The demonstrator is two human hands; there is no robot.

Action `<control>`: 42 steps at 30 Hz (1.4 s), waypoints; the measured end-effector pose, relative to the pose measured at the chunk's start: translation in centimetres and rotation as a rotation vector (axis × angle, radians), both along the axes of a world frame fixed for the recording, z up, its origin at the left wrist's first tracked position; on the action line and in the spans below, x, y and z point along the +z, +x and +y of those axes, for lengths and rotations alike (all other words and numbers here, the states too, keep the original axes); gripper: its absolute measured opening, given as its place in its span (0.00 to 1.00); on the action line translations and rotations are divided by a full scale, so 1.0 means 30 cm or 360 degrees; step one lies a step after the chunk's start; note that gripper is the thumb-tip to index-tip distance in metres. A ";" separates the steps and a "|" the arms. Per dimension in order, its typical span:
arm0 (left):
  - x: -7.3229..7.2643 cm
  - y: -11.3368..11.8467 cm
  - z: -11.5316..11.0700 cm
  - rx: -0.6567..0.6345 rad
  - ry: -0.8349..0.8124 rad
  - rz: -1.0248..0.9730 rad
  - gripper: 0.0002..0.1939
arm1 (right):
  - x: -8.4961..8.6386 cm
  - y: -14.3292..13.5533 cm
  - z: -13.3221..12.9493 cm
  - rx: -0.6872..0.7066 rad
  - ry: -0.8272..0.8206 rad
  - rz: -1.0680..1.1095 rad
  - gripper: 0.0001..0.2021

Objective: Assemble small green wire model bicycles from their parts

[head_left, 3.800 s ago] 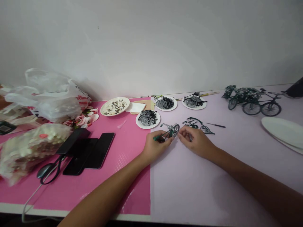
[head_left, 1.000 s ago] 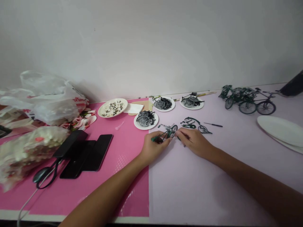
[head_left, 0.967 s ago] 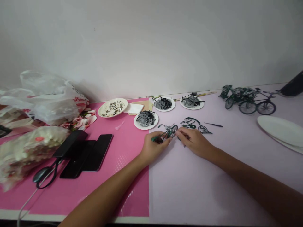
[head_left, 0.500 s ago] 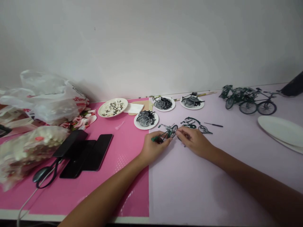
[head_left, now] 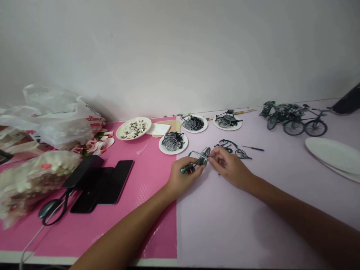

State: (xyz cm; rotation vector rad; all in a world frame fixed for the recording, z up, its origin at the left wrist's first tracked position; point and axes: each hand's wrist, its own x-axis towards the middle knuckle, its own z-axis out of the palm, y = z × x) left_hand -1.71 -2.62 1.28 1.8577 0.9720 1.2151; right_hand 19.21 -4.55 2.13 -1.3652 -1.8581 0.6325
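Note:
My left hand (head_left: 182, 176) is closed around a small green and silver model bicycle (head_left: 201, 160), with its dark wheel pointing up and away. The thumb and fingers of my right hand (head_left: 232, 167) are pinched together beside that wheel. Anything between those fingertips is too small to make out. Just beyond my right hand lie loose green and black bicycle parts (head_left: 242, 153), partly covered by it. A thin screwdriver (head_left: 253, 148) rests to their right.
White plates (head_left: 184, 147) of grey wheels and black parts stand behind my hands. A bowl of small pieces (head_left: 119, 131) is farther left. Finished-looking model bicycles (head_left: 294, 127) and stacked white plates (head_left: 332, 150) are right; phones (head_left: 116, 183) and plastic bags (head_left: 56, 127) are left.
The model bicycle has turned slightly in my left hand, showing more of its green end. My right fingers stay pinched near the wheel, and the view has shifted slightly.

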 end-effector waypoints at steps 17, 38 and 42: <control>0.020 -0.040 -0.006 -0.0047 0.0658 0.0731 0.18 | -0.016 -0.021 0.010 0.0147 -0.0229 0.0596 0.15; 0.036 -0.072 -0.008 -0.0026 0.1391 0.0839 0.28 | 0.010 -0.052 -0.008 0.0162 -0.0790 0.1232 0.26; 0.031 -0.073 -0.006 -0.0063 0.1333 0.0824 0.28 | -0.001 -0.059 -0.006 0.0076 -0.0692 0.1148 0.22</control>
